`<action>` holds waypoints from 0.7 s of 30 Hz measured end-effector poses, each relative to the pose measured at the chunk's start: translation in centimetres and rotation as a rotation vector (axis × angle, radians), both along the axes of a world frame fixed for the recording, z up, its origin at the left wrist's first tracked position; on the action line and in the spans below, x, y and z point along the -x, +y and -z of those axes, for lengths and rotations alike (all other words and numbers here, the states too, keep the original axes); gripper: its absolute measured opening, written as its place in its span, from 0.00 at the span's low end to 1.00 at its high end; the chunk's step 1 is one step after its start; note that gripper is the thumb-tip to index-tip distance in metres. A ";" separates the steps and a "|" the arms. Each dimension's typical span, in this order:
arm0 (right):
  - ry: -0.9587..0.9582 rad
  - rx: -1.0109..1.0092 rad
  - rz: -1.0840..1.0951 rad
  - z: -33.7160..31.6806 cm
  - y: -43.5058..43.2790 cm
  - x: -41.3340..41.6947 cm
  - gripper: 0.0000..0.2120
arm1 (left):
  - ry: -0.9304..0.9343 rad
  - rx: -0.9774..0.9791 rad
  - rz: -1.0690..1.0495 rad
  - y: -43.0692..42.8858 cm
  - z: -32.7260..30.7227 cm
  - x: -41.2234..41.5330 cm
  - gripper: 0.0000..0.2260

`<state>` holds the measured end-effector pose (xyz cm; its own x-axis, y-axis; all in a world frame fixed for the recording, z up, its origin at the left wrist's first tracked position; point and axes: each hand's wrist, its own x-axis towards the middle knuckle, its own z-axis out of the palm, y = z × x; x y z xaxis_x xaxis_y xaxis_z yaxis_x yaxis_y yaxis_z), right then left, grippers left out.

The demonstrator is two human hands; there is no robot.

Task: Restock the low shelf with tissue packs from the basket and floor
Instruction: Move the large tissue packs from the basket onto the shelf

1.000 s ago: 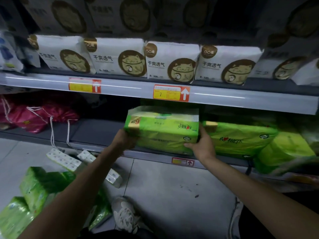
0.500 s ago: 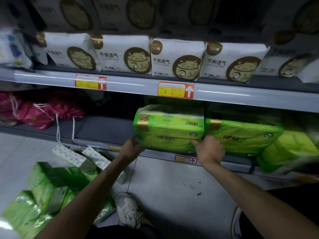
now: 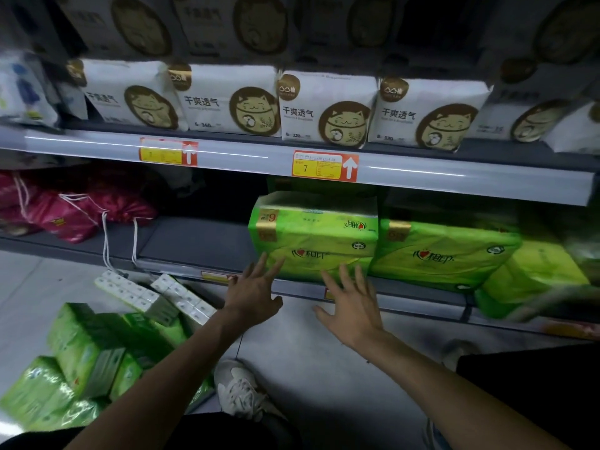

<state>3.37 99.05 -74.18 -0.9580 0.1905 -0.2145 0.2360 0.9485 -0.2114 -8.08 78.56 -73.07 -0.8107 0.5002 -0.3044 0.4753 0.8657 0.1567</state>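
Two green tissue packs (image 3: 313, 235) sit stacked on the low shelf (image 3: 194, 245), the upper one upside down. More green packs (image 3: 444, 251) lie to their right. My left hand (image 3: 256, 292) and my right hand (image 3: 352, 300) are both spread flat in front of the stack, fingers straight, fingertips at the lower pack's front face; neither holds anything. A heap of green packs (image 3: 84, 352) and white tissue bundles (image 3: 139, 295) lies on the floor at the lower left.
Red drawstring bags (image 3: 74, 209) fill the low shelf's left end, their cords hanging over the edge. White cat-print packs (image 3: 324, 108) line the shelf above. My shoe (image 3: 242, 391) stands on the grey floor below my arms.
The pack I carried in both hands now sits on the shelf on top of another. Both hands have let go and opened, drawn slightly back and down.
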 end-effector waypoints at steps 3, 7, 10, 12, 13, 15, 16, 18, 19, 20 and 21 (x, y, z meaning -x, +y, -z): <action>-0.048 -0.041 -0.060 0.9 0.3 0.5 0.40 | -0.013 0.044 -0.013 1.0 0.8 0.7 0.43; -0.049 -0.066 -0.048 1.8 1.3 2.4 0.41 | 0.031 0.054 0.006 2.3 1.7 2.3 0.43; -0.076 -0.101 -0.064 2.4 2.4 3.9 0.41 | 0.018 0.050 -0.031 3.8 2.4 3.3 0.43; -0.098 -0.115 -0.067 2.9 2.9 4.4 0.41 | 0.002 0.058 -0.058 4.7 3.2 3.5 0.44; -0.094 -0.115 -0.064 3.3 3.1 4.5 0.41 | 0.004 0.061 -0.067 5.1 3.7 3.5 0.45; -0.041 -0.102 -0.047 3.9 3.3 4.5 0.40 | 0.030 0.057 -0.078 5.4 4.4 3.4 0.45; 0.000 -0.096 -0.038 4.1 3.3 4.3 0.39 | 0.049 0.050 -0.085 5.5 4.7 3.3 0.45; 0.064 -0.112 -0.033 4.5 3.0 3.9 0.37 | 0.087 0.035 -0.098 5.4 5.2 2.8 0.43; 0.090 -0.125 -0.026 4.7 2.8 3.5 0.35 | 0.106 0.028 -0.103 5.2 5.4 2.4 0.42; 0.113 -0.127 -0.006 4.8 2.5 3.2 0.33 | 0.120 0.018 -0.111 5.1 5.5 1.9 0.41; 0.133 -0.111 0.029 4.8 2.3 2.8 0.31 | 0.128 0.001 -0.122 5.0 5.6 1.6 0.40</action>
<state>0.59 101.30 -79.00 -0.9702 0.2339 -0.0626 0.2405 0.9610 -0.1367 -9.64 83.57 -78.71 -0.8975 0.3954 -0.1954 0.3827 0.9184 0.1006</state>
